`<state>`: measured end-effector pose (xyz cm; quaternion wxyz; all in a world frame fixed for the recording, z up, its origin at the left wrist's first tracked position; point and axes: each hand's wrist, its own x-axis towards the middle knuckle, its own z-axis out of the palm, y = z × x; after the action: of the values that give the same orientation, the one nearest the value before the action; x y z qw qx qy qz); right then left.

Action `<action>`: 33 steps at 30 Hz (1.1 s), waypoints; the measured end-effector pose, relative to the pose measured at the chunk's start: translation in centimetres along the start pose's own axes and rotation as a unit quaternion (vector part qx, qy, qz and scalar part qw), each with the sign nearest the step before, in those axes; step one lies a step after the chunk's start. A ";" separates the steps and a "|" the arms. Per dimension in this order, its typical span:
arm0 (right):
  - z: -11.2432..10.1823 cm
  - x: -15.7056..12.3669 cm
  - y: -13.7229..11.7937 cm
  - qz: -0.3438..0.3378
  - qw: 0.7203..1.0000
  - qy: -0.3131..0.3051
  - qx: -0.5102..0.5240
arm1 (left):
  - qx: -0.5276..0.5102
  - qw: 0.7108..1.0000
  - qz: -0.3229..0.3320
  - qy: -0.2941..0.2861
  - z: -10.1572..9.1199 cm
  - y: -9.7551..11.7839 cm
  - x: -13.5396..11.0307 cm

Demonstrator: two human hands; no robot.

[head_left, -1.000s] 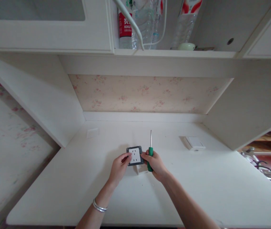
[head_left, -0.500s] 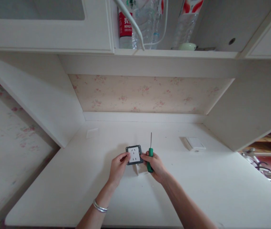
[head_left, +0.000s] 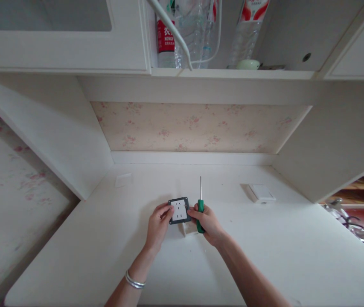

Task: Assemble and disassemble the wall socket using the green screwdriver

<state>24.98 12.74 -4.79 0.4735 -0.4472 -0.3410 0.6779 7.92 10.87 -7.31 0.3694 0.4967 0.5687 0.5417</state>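
Between both hands is a wall socket with a white face and a dark frame, slightly tilted, its slots toward me. My left hand pinches its left edge between thumb and fingers. My right hand touches the right edge with thumb and fingertip and also grips a screwdriver by its green handle, the metal shaft pointing away from me. Partly hidden beneath the socket, a white box-like piece lies on the white desktop.
A white switch-like plate rests on the desktop at right; a flat pale square lies at left. Overhead, a shelf holds plastic bottles, and a white cable hangs down in front. Side panels flank the desk.
The socket has tilted slightly between my hands. The screwdriver has shifted a little to the left and stands a bit more upright. Both hands keep their holds.
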 end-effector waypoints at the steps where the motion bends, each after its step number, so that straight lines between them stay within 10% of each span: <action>1: 0.0 0.0 0.1 -0.001 1.000 -0.001 -0.001 | 0.027 0.999 0.034 0.015 0.0 0.1 0.0; 6: 0.0 0.1 0.0 -0.005 1.000 0.012 -0.003 | 0.142 0.974 0.174 0.027 -0.3 1.1 0.3; 12: 0.2 -0.3 -0.4 -0.029 0.999 0.011 -0.017 | 0.103 0.989 0.104 0.004 -0.8 1.4 1.6; 18: 0.8 -0.3 0.1 -0.088 0.991 0.060 -0.085 | 0.237 0.944 0.231 -0.004 -0.6 1.6 0.4; 25: 1.1 -0.7 -0.1 -0.130 0.978 0.056 -0.154 | 0.226 0.950 0.215 -0.016 -0.5 2.3 0.2; 33: 0.9 -0.9 0.2 -0.161 0.961 0.058 -0.215 | 0.358 0.871 0.306 -0.137 -0.3 4.5 0.8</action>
<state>24.21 11.84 -4.35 0.4880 -0.5161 -0.5185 0.4760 8.22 11.21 -2.74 0.0561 0.8134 0.4865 0.3139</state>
